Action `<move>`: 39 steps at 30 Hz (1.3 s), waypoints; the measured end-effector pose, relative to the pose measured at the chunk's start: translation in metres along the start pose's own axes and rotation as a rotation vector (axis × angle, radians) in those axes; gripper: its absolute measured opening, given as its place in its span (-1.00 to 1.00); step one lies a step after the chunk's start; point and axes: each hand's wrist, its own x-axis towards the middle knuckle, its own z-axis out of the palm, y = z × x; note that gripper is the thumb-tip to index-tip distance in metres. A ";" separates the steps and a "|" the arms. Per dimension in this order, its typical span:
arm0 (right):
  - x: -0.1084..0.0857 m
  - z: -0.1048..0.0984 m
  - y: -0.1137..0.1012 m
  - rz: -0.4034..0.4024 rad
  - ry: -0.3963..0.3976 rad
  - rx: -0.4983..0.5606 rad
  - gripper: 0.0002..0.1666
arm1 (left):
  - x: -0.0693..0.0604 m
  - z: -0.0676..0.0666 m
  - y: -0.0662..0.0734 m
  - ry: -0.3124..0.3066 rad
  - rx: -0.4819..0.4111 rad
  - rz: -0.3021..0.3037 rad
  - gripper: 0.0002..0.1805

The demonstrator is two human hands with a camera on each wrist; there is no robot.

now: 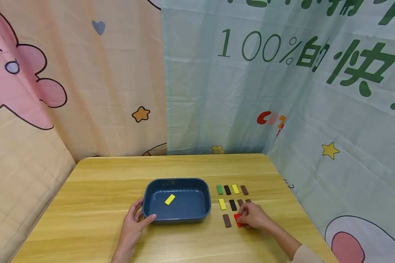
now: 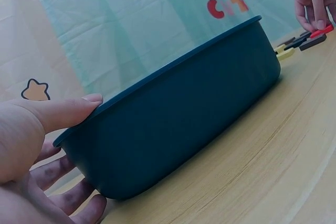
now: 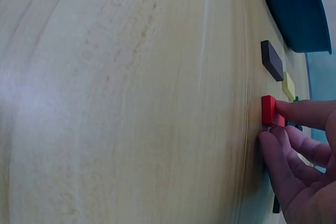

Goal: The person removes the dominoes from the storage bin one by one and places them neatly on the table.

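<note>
A dark blue rectangular basin (image 1: 181, 221) stands on the table with one yellow block (image 1: 169, 199) lying inside. My left hand (image 1: 133, 223) grips its left end; in the left wrist view the thumb (image 2: 73, 111) lies over the rim and the other fingers are against the outer wall. To the right of the basin, my right hand (image 1: 255, 216) pinches a small red block (image 1: 237, 220) at the table surface. The right wrist view shows the red block (image 3: 268, 110) between the thumb and fingers. A brown block (image 1: 227, 220) lies just left of it.
Farther back lie rows of small blocks: green (image 1: 219, 189), black (image 1: 227, 190), yellow (image 1: 235, 189) and brown (image 1: 244, 190), then yellow (image 1: 222, 204), black (image 1: 232, 205) and two browns partly behind the right hand. Printed curtains (image 1: 197, 91) hang behind the wooden table (image 1: 95, 197).
</note>
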 end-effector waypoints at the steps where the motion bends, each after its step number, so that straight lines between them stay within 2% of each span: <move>1: 0.000 0.000 -0.001 0.006 0.003 -0.004 -0.75 | 0.000 0.000 0.000 0.000 -0.001 -0.001 -0.06; 5: 0.000 -0.001 -0.004 0.010 0.000 0.000 -0.76 | 0.002 -0.001 -0.003 -0.013 -0.008 0.002 -0.05; 11: 0.005 -0.010 -0.012 -0.028 -0.023 0.020 -0.81 | 0.004 -0.002 -0.006 -0.014 -0.013 -0.010 -0.04; 18: 0.019 -0.021 -0.033 -0.114 -0.057 -0.011 -0.75 | 0.002 -0.001 -0.004 -0.010 -0.015 0.005 -0.05; 25: 0.037 -0.026 -0.062 -0.283 -0.185 -0.096 -0.78 | 0.000 -0.001 -0.003 -0.004 -0.023 0.018 -0.07; 28: 0.045 -0.026 -0.075 -0.341 -0.252 -0.092 -0.79 | 0.000 -0.002 -0.002 -0.005 -0.023 0.016 -0.07; 34: 0.059 -0.024 -0.096 -0.383 -0.372 -0.085 -0.77 | 0.001 -0.003 -0.002 -0.009 -0.021 -0.001 -0.06; 39: 0.070 -0.026 -0.112 -0.406 -0.482 -0.167 -0.69 | 0.001 -0.002 -0.002 -0.010 -0.023 -0.004 -0.07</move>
